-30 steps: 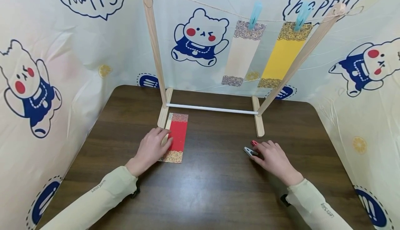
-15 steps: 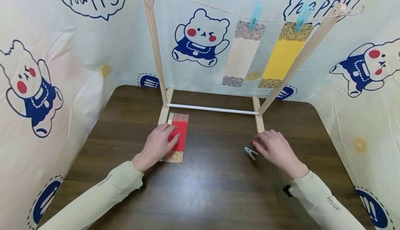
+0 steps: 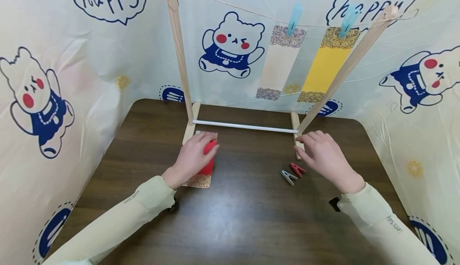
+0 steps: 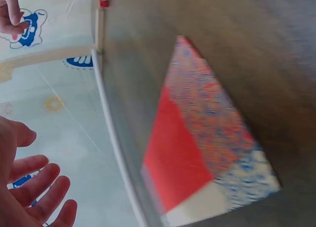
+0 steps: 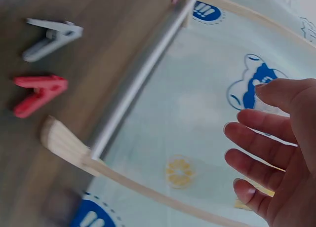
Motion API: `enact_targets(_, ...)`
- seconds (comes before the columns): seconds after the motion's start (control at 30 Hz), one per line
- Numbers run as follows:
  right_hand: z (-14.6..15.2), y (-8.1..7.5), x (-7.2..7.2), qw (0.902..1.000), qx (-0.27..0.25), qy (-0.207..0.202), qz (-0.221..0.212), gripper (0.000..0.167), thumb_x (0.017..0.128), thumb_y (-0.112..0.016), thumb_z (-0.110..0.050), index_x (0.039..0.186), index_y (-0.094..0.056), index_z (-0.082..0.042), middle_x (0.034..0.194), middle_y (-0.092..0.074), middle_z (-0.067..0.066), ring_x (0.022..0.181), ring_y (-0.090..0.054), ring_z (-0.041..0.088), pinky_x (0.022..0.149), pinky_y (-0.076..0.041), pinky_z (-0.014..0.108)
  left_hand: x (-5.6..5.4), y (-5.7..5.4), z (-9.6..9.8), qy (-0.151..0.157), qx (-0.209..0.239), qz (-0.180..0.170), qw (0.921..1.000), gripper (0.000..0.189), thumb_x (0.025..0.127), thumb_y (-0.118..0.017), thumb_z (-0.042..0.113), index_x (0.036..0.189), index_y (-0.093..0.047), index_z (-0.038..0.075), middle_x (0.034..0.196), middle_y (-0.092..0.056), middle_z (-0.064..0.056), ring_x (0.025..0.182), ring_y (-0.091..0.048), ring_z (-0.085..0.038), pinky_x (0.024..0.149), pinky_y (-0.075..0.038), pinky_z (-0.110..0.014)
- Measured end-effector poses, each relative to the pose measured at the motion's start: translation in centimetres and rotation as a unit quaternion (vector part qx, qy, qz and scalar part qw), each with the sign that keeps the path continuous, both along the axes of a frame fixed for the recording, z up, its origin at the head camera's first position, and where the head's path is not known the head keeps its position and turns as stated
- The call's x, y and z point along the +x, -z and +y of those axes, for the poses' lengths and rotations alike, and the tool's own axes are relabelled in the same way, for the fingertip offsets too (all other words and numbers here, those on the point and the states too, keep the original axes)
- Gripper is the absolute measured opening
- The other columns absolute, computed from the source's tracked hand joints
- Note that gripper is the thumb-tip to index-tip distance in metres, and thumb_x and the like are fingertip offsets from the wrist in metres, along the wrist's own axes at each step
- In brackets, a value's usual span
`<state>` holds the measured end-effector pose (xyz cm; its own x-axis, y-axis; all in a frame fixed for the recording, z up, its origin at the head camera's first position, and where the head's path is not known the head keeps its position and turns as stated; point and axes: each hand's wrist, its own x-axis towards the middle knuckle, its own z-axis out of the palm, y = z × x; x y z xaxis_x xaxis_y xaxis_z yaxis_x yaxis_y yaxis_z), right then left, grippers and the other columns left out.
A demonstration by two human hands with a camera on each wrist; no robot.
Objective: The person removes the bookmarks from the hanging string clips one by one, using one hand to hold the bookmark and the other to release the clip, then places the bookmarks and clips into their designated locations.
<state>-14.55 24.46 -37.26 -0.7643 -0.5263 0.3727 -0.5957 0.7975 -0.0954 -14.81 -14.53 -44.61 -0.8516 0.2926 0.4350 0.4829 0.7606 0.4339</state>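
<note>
My left hand (image 3: 194,153) is raised over the red strip with patterned ends (image 3: 199,181), fingers loosely bent and empty. In the left wrist view the strip (image 4: 180,153) lies on the table apart from the fingers, a pale edge showing beside the red. My right hand (image 3: 328,157) hovers by the right foot of the wooden rack, with nothing in its fingers. Just below it a red clothespin (image 3: 297,170) and a grey clothespin (image 3: 288,177) lie side by side; the right wrist view shows both the red clothespin (image 5: 39,94) and the grey clothespin (image 5: 53,38).
A string (image 3: 233,6) runs between the rack's wooden posts (image 3: 181,57). Blue clothespins hold a white strip (image 3: 278,66) and a yellow strip (image 3: 328,67) on its right half. A white rod (image 3: 244,127) joins the posts low down. A patterned curtain surrounds the table (image 3: 244,225).
The right hand has left the red and grey clothespins and risen up and away. The left hand has lifted and shifted forward and right over the red strip. Both clothespins stay on the table.
</note>
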Motion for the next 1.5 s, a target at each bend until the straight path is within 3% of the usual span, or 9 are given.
enact_targets(0.1, -0.3, -1.2, -0.4, 0.9999, -0.005, -0.004, 0.015, 0.021, 0.090, -0.081, -0.016, 0.105, -0.075, -0.003, 0.097, -0.075, 0.014, 0.092, -0.064, 0.034, 0.078, -0.051, 0.051, -0.4, -0.8, 0.7, 0.002, 0.010, -0.004, 0.9999, 0.029, 0.096, -0.075, 0.022, 0.119, -0.074, 0.005, 0.115, -0.073, -0.013, 0.107, -0.069, -0.030, 0.100, -0.053, -0.050)
enact_targets(0.4, -0.9, -3.5, -1.0, 0.9982, -0.012, -0.028, 0.051, 0.021, 0.090, -0.080, -0.014, 0.107, -0.075, -0.001, 0.095, -0.074, 0.014, 0.092, -0.063, 0.035, 0.083, -0.051, 0.052, -1.7, -2.4, 2.1, 0.013, 0.031, -0.001, 0.9994, 0.027, 0.098, -0.073, 0.024, 0.118, -0.074, 0.006, 0.101, -0.070, -0.009, 0.087, -0.063, -0.023, 0.078, -0.057, -0.041)
enact_targets(0.57, -1.2, -5.0, -1.5, 0.9970, -0.007, -0.040, 0.066, 0.021, 0.090, -0.079, -0.012, 0.107, -0.075, -0.001, 0.094, -0.073, 0.014, 0.089, -0.064, 0.035, 0.081, -0.052, 0.051, -2.6, -3.4, 2.6, 0.020, 0.068, -0.010, 0.9974, 0.025, 0.098, -0.073, 0.022, 0.117, -0.073, 0.005, 0.104, -0.072, -0.012, 0.086, -0.065, -0.025, 0.074, -0.058, -0.038)
enact_targets(0.7, -1.5, -6.4, -2.1, 0.9955, -0.005, -0.050, 0.081, 0.021, 0.090, -0.079, -0.012, 0.107, -0.074, -0.001, 0.096, -0.073, 0.015, 0.091, -0.065, 0.037, 0.083, -0.052, 0.054, -3.3, -4.4, 3.0, 0.024, 0.098, -0.021, 0.9946, 0.026, 0.099, -0.072, 0.021, 0.120, -0.072, 0.006, 0.114, -0.072, -0.012, 0.100, -0.068, -0.026, 0.085, -0.060, -0.040)
enact_targets(0.83, -1.9, -7.9, -2.6, 0.9948, -0.002, -0.048, 0.090, 0.023, 0.091, -0.078, -0.013, 0.109, -0.074, 0.000, 0.100, -0.074, 0.016, 0.095, -0.064, 0.038, 0.082, -0.052, 0.054, -4.0, -5.6, 3.5, 0.026, 0.115, -0.015, 0.9930, 0.027, 0.099, -0.071, 0.022, 0.120, -0.072, 0.005, 0.113, -0.072, -0.011, 0.104, -0.069, -0.026, 0.092, -0.057, -0.041)
enact_targets(1.13, -3.0, -10.4, -3.2, 0.9921, -0.004, -0.067, 0.106, 0.019, 0.092, -0.077, -0.009, 0.109, -0.073, 0.001, 0.096, -0.072, 0.017, 0.092, -0.063, 0.039, 0.081, -0.050, 0.054, -4.9, -7.6, 3.9, 0.029, 0.119, -0.020, 0.9923, 0.027, 0.100, -0.070, 0.023, 0.121, -0.073, 0.006, 0.116, -0.072, -0.011, 0.105, -0.067, -0.024, 0.094, -0.056, -0.041)
enact_targets(1.5, -3.6, -13.8, -4.0, 0.9912, -0.005, -0.056, 0.120, 0.020, 0.095, -0.073, -0.011, 0.108, -0.072, 0.004, 0.098, -0.072, 0.022, 0.097, -0.062, 0.042, 0.086, -0.049, 0.055, -6.2, -9.1, 5.1, 0.044, 0.153, -0.028, 0.9869, 0.027, 0.102, -0.068, 0.023, 0.122, -0.073, 0.006, 0.117, -0.073, -0.012, 0.104, -0.067, -0.023, 0.092, -0.055, -0.040)
